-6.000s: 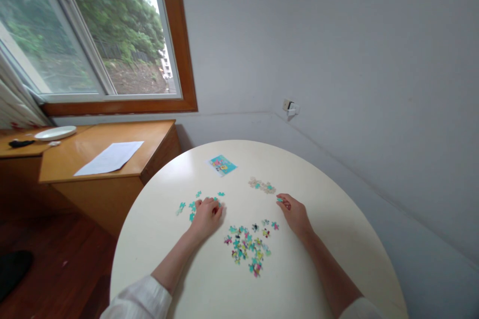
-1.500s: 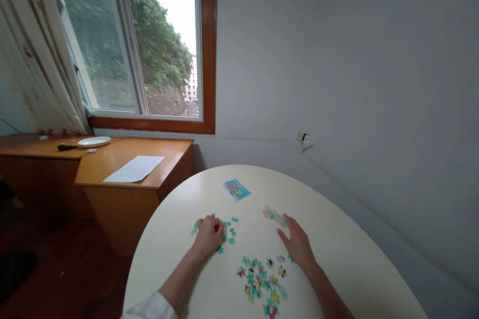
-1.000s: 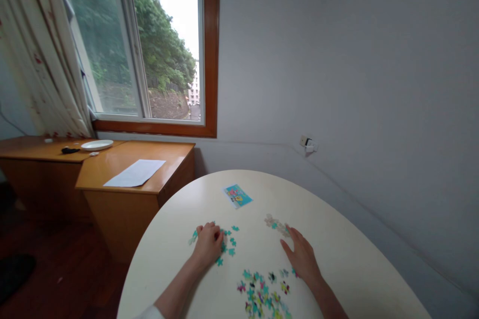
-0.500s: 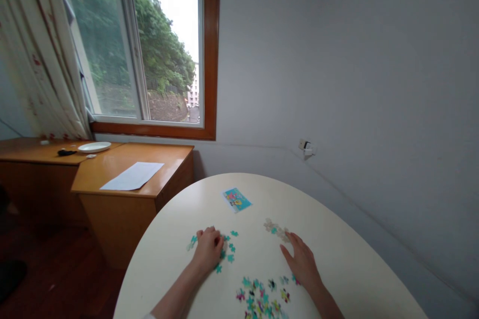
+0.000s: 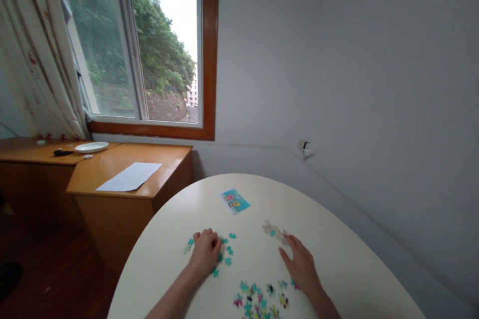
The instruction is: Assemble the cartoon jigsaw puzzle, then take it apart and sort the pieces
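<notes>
My left hand (image 5: 205, 254) rests knuckles-up on the round cream table (image 5: 337, 269), fingers curled over a scatter of teal puzzle pieces (image 5: 227, 250); whether it grips one is hidden. My right hand (image 5: 300, 265) lies flat with fingers stretched out, its fingertips just short of a small pale cluster of face-down pieces (image 5: 273, 230). A heap of multicoloured pieces (image 5: 258, 299) lies between my forearms near the bottom edge. A small colourful reference card (image 5: 235, 201) sits farther out on the table.
A wooden desk (image 5: 164, 179) stands left of the table with a white sheet of paper (image 5: 129, 176), a white plate (image 5: 91, 147) and a small black object (image 5: 62, 152). A window (image 5: 142, 50) and a curtain (image 5: 33, 60) are behind it. A wall socket (image 5: 306, 147) is on the grey wall.
The camera has tilted up, so the table sits lower in view. My right hand has opened flat beside the pale cluster. My left hand stays on the teal pieces.
</notes>
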Motion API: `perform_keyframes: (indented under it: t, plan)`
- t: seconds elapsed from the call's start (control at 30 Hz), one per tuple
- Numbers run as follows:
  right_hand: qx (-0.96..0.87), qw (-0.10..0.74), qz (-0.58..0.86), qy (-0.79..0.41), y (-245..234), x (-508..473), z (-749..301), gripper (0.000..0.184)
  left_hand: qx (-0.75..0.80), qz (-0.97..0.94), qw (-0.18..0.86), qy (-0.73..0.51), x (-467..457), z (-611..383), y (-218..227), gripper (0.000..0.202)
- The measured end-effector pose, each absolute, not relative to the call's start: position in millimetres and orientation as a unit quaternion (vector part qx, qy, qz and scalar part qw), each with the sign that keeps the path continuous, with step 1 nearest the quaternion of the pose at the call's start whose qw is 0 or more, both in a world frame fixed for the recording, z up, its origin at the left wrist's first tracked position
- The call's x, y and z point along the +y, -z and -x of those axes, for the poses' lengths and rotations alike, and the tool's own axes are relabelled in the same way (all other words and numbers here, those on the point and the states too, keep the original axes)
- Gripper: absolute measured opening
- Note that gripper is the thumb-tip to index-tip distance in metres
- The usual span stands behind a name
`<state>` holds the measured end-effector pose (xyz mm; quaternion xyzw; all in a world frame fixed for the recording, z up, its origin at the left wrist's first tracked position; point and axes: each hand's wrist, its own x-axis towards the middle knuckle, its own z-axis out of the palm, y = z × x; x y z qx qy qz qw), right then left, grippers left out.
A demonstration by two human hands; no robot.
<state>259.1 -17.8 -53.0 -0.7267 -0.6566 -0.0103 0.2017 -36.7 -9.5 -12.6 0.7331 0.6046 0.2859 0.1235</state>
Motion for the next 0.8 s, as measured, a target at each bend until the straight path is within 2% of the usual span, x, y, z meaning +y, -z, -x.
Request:
perform_keyframes:
  t: [0.8]
  plan:
    - [-0.662,0.209,0.72,0.023,52.9,-17.8,-260.6,0.047,0.612,-0.714,0.133,-0.314,-11.5,35.8,9.3,0.029]
